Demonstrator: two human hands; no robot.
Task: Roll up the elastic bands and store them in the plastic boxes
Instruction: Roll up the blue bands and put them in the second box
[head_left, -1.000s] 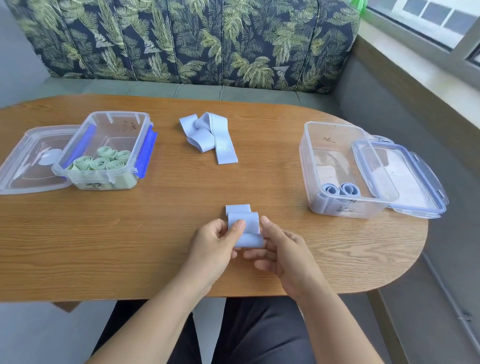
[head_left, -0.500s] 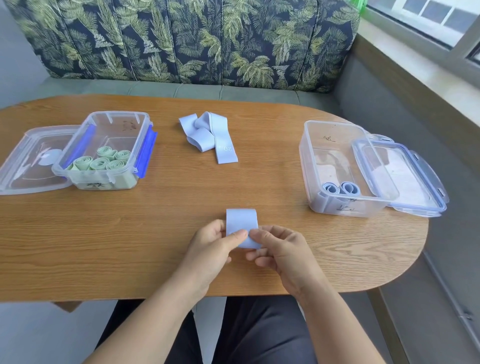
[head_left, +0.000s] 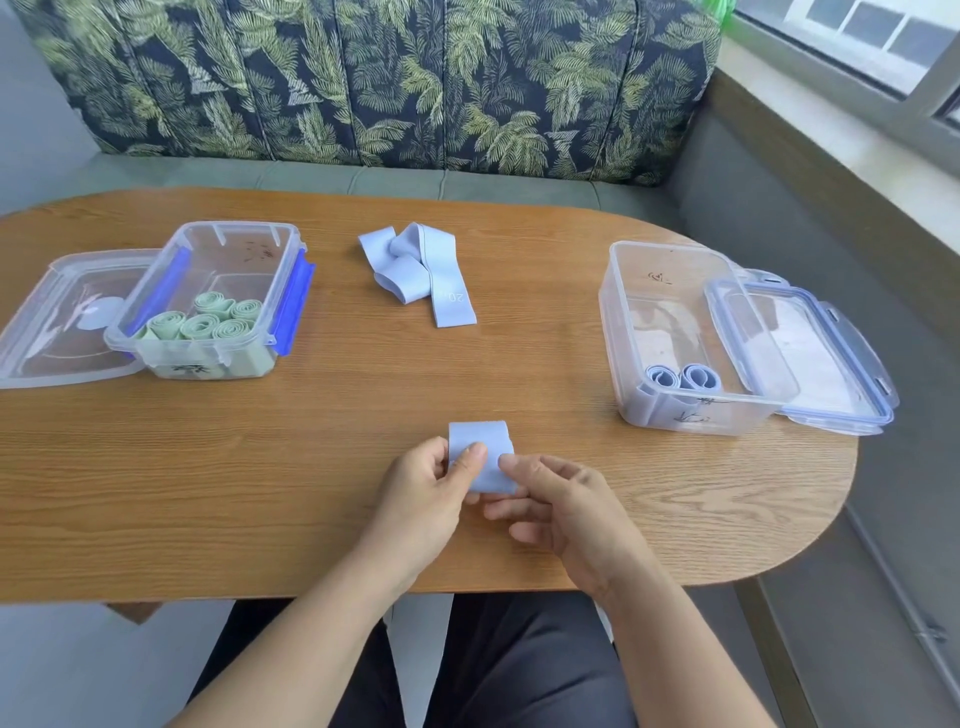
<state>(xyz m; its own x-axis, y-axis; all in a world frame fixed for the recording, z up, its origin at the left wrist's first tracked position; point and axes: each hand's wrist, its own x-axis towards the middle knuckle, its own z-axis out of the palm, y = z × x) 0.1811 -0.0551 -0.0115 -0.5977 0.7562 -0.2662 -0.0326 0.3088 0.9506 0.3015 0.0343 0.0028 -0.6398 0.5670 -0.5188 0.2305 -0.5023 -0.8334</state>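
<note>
Wooden bench (head_left: 311, 467), rounded right end. Far left: clear box (head_left: 208, 301) of green rolls, its lid (head_left: 52, 332) flat beside it. Far centre: loose blue bands (head_left: 421, 270). Right: clear box (head_left: 685, 338) holding two blue rolls, its lid (head_left: 810, 353) on its right.

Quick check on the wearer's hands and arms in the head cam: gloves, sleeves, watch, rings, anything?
Nothing worn. The left hand and right hand are bare, with no gloves, and no rings show on the fingers in view. Both forearms are bare down to the bottom edge of the frame: no sleeves, watch, wristband or markers. Nails look short and unpainted. Dark trousers show below the table edge.
</note>
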